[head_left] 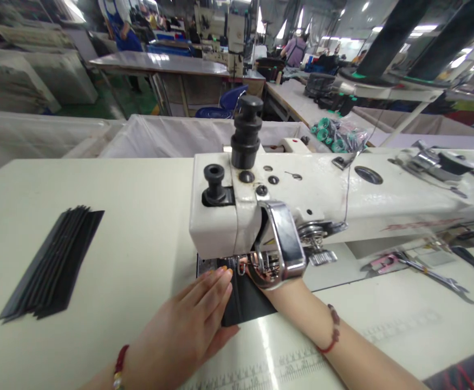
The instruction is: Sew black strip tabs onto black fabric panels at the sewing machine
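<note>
A black strip of material (pixel 247 300) lies under the head of a white sewing machine (pixel 216 227), its near end sticking out towards me. My left hand (pixel 194 314) rests along the strip's left side, fingers stretched out and fingertips close to the needle area. The thumb points to the strip's near left edge. My right hand (pixel 267 284) reaches in from the right, behind the shiny metal guard (pixel 287 238). Its fingertips show only in part near the presser foot (pixel 241 266); most of its fingers are hidden, so their grip cannot be made out.
On the left of the pale table (pixel 139 216) lies a stack of black strips (pixel 56 265). Pink-handled snips (pixel 383 264) and a metal tool (pixel 435 276) lie right, under the machine arm. A printed ruler (pixel 261 374) runs along the front. Fabric-lined bins (pixel 159 132) stand behind; people work farther back.
</note>
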A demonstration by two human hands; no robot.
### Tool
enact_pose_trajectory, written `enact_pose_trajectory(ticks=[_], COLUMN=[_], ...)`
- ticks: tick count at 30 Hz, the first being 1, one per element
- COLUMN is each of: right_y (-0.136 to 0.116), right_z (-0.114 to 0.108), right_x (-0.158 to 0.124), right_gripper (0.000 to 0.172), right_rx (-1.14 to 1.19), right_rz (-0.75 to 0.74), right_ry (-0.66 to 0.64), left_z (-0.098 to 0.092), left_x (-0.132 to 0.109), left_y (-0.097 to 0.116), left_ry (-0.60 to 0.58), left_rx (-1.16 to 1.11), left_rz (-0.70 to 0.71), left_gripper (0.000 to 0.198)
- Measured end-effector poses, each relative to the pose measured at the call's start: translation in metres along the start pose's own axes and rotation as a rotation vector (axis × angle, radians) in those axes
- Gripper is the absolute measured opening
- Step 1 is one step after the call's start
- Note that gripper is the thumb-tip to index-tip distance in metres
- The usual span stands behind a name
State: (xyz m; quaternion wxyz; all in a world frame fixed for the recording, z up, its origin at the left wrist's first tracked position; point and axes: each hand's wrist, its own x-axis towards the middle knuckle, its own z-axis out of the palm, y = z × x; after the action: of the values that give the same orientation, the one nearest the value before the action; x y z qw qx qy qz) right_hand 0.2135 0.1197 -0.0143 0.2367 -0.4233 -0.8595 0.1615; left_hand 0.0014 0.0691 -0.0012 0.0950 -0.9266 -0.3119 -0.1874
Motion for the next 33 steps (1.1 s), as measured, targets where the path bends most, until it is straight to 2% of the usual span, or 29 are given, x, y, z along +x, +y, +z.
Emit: enact_pose_trajectory(ticks=[7, 13, 16, 20, 28, 33], right_y=[-0.002, -0.004, -0.006, -0.008, 0.002, -0.003], right_z=[-0.005, -0.002, -0.008, -0.016, 0.002, -0.009], right_x=[0.003, 0.005, 0.007, 0.007, 0.001, 0.006], right_gripper=[0.021, 0.027, 0.031, 0.034, 0.032, 0.033], right_rx=[0.014, 0.058, 0.095, 0.106, 0.119, 0.135], right_rz=[0.002, 0.017, 0.017, -0.014, -0.055, -0.058], right_ry=[-0.049, -0.040, -0.045, -0.066, -0.012, -0.078], left_z=[-0.001, 0.001, 0.001, 0.000, 0.000, 0.000], left_x=[0.002, -0.001, -0.001, -0.001, -0.001, 0.000], left_y=[0.000, 0.002, 0.001, 0.000, 0.003, -0.001], left_ry=[0.020, -0.051, -0.074, -0.044, -0.061, -0.058], left_rx=[-0.002, 0.010, -0.005, -0.029, -0.020, -0.010], left_rz=[-0.002, -0.005, 0.004, -0.006, -0.037, -0.040], left_gripper=[0.040, 0.043, 0.043, 0.041, 0.040, 0.040])
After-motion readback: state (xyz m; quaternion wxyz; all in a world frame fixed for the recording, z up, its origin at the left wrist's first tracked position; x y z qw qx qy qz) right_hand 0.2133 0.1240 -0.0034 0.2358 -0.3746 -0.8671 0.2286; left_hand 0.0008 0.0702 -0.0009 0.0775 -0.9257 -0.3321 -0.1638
